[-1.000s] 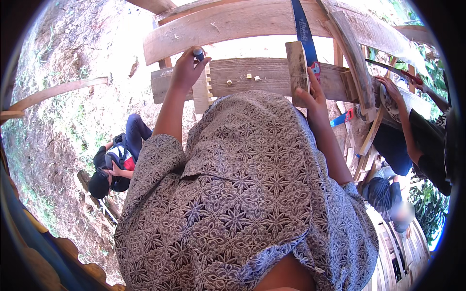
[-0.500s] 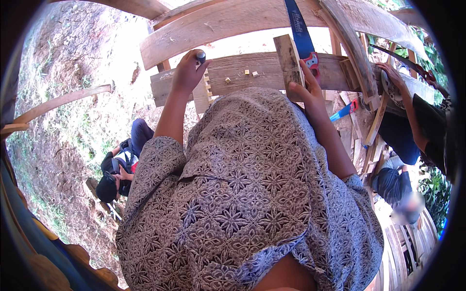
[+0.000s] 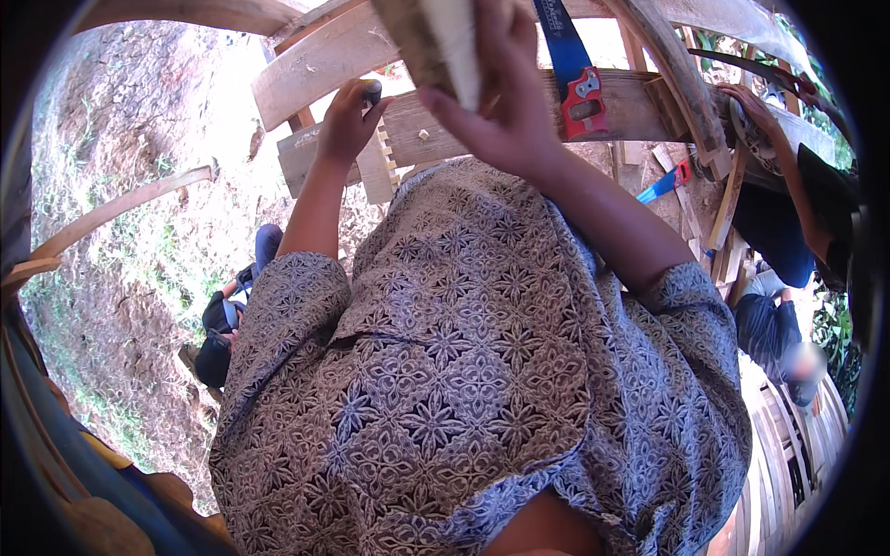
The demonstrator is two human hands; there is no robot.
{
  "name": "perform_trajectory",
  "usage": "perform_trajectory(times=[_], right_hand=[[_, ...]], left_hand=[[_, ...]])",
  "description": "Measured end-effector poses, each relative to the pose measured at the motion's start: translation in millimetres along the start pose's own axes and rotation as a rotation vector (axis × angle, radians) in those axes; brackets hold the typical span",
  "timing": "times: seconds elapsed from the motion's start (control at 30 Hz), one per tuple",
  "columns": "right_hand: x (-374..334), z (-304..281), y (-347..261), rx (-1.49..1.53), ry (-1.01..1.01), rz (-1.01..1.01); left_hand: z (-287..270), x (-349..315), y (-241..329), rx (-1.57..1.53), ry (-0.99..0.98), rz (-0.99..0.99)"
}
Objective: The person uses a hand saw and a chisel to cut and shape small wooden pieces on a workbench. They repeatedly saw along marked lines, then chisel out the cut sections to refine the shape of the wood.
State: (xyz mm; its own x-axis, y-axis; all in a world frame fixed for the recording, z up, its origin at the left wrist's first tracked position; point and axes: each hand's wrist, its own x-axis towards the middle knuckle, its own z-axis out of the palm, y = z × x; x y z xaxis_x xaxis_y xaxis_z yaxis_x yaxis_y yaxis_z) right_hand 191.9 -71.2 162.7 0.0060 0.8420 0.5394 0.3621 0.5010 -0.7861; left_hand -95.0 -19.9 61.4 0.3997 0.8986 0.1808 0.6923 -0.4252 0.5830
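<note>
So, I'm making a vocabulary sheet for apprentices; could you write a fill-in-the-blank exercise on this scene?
The right hand holds up a block made of ____.
The saw nearest that hand has a ____ blade.
Its handle is mainly ____.
The left hand holds a dark, round-ended object, so ____ hands are occupied.

Missing words: wood; blue; red; both.

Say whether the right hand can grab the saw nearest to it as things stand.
Probably not without freeing itself first: the right hand holds a wood block. Otherwise the way looks free: the saw lies just to the right, its red handle uncovered.
</note>
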Motion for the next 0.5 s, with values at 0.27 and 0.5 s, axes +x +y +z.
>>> perform_trajectory(times=[0.27, 0.5], right_hand=[[-5, 40, 20, 0.233, -0.067, 0.107], [-9, 42, 5, -0.187, -0.682, 0.208]], left_hand=[[1, 2, -5, 0.112, -0.083, 0.007], [6, -7, -16, 0.357, -0.011, 0.159]])
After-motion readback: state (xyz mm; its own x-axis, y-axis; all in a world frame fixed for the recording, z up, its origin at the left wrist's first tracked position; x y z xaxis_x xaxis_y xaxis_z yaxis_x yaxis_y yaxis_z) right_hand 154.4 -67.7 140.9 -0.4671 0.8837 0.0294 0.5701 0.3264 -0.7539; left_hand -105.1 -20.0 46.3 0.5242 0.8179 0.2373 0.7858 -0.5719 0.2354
